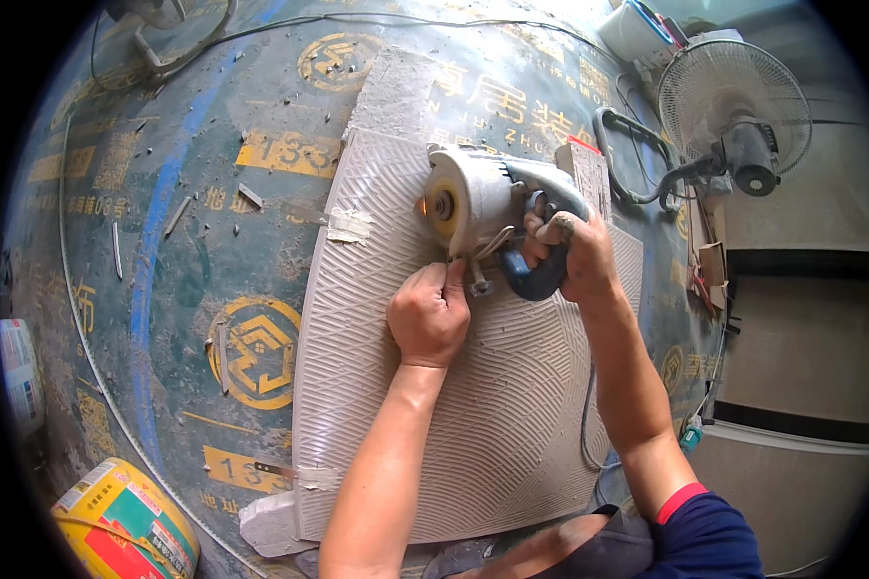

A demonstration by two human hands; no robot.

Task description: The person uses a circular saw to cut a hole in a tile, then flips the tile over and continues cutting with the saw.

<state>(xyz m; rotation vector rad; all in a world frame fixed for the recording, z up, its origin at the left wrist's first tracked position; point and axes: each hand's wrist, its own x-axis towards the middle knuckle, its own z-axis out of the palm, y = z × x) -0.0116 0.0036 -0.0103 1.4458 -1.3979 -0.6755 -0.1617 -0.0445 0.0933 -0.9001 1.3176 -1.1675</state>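
Observation:
A grey handheld circular saw (468,198), with a round blade housing, yellow disc and dark handle, is held above a large pale tile (492,386) whose ridged back faces up. My right hand (579,251) grips the saw's handle. My left hand (430,314) is closed just below the disc, thumb and forefinger at the saw's lower metal fittings; what they pinch is too small to make out. A pale taped patch (350,225) sits on the tile's left edge, and a narrow board (581,169) lies at its upper right.
A standing fan (734,116) and white bucket (628,29) are at upper right, large panels (797,367) along the right. A yellow bag or bucket (126,521) is lower left. Cables (377,21), a metal frame (164,48) and scraps lie on the printed green floor covering (193,367).

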